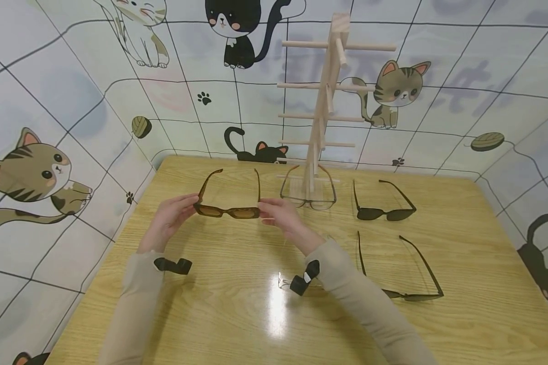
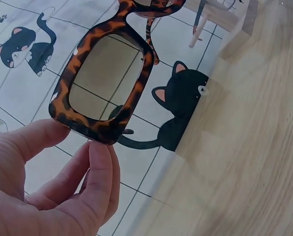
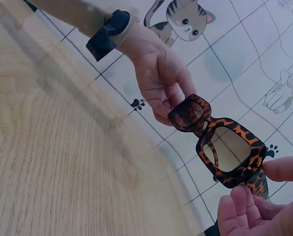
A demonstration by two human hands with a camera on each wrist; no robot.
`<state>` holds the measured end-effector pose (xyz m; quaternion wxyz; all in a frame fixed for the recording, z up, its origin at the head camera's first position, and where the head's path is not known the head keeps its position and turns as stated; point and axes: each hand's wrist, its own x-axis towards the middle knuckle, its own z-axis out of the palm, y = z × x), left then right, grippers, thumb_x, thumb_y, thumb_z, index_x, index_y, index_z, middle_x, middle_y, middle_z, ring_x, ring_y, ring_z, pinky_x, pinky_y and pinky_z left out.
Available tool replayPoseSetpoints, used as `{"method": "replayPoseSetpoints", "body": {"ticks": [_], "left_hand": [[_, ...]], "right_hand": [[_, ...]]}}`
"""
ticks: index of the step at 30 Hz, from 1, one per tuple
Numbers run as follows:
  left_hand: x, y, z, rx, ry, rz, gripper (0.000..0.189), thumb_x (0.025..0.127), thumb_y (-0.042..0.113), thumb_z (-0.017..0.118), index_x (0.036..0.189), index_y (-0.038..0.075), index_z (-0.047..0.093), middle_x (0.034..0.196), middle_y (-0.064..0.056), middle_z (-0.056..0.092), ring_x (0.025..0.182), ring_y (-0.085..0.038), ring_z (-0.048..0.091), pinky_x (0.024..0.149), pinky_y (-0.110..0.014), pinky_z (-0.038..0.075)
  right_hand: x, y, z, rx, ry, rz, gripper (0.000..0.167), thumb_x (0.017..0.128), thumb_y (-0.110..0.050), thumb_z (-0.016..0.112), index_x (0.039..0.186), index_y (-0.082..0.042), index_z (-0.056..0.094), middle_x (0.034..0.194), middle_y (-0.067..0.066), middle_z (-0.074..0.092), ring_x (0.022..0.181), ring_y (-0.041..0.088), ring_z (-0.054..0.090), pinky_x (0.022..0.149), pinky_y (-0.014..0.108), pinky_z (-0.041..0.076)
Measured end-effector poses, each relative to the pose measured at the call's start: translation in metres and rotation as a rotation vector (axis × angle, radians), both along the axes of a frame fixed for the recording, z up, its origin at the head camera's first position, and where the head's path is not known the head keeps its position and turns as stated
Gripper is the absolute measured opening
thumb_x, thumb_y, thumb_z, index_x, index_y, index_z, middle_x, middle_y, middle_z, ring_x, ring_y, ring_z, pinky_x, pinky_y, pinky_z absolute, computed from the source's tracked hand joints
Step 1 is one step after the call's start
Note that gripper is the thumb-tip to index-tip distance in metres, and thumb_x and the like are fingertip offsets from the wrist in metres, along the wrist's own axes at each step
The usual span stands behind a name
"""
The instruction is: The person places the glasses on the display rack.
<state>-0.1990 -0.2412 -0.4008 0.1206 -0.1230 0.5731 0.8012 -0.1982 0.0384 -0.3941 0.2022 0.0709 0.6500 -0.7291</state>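
Observation:
Tortoiseshell sunglasses [image 1: 228,212] with brown lenses and unfolded arms are held up between both hands, above the wooden table. My left hand [image 1: 171,217] pinches the frame's left outer corner between thumb and fingers. At the other corner, near the hinge, my right hand [image 1: 285,219] pinches it the same way. The left wrist view shows one lens rim [image 2: 63,93] close up, with the thumb and fingertips at its lower end. In the right wrist view the whole front of the sunglasses [image 3: 230,147] spans between the two hands.
A wooden display rack [image 1: 321,106] with pegs stands at the back. Thin-framed eyeglasses [image 1: 321,205] lie at its base. Black sunglasses [image 1: 385,214] and another dark pair [image 1: 415,296] sit on the right. Clear-looking glasses [image 1: 283,281] lie partly behind the right wrist's camera. Cat-print cloth walls surround the table [image 1: 228,314].

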Motion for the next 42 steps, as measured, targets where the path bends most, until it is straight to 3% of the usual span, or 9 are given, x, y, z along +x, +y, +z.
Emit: {"method": "replayPoseSetpoints", "body": {"ticks": [7, 14, 28, 42], "left_hand": [[0.008, 0.007, 0.011, 0.010, 0.034, -0.032, 0.019, 0.091, 0.002, 0.059, 0.084, 0.012, 0.073, 0.087, 0.001, 0.069, 0.079, -0.009, 0.064, 0.077, -0.018, 0.052], [0.016, 0.017, 0.020, -0.002, 0.040, -0.043, 0.016, 0.091, 0.004, 0.061, 0.087, 0.014, 0.074, 0.091, 0.002, 0.069, 0.084, -0.009, 0.064, 0.080, -0.019, 0.051], [0.021, 0.045, 0.031, -0.008, 0.097, -0.042, 0.018, 0.089, 0.003, 0.062, 0.085, 0.016, 0.074, 0.090, 0.002, 0.069, 0.083, -0.009, 0.065, 0.080, -0.019, 0.051], [0.023, 0.077, 0.032, -0.002, 0.104, -0.072, 0.020, 0.089, 0.001, 0.062, 0.086, 0.016, 0.073, 0.091, 0.001, 0.069, 0.083, -0.009, 0.065, 0.081, -0.020, 0.052]], "right_hand": [[0.007, 0.009, 0.011, 0.003, 0.019, -0.011, 0.036, 0.092, -0.008, 0.059, 0.124, 0.007, 0.055, 0.089, 0.004, 0.060, 0.070, 0.011, 0.058, 0.070, 0.024, 0.054], [0.015, 0.023, 0.018, 0.018, 0.046, 0.006, 0.037, 0.094, -0.009, 0.057, 0.128, 0.005, 0.053, 0.116, 0.019, 0.058, 0.076, 0.011, 0.057, 0.075, 0.026, 0.053], [0.031, 0.051, 0.028, 0.061, 0.109, -0.034, 0.035, 0.093, -0.010, 0.058, 0.125, 0.004, 0.056, 0.105, 0.013, 0.062, 0.079, 0.012, 0.059, 0.079, 0.031, 0.054], [0.050, 0.081, 0.028, 0.057, 0.158, -0.091, 0.036, 0.093, -0.007, 0.057, 0.125, 0.009, 0.053, 0.093, 0.000, 0.062, 0.077, 0.010, 0.059, 0.077, 0.027, 0.054]]}}
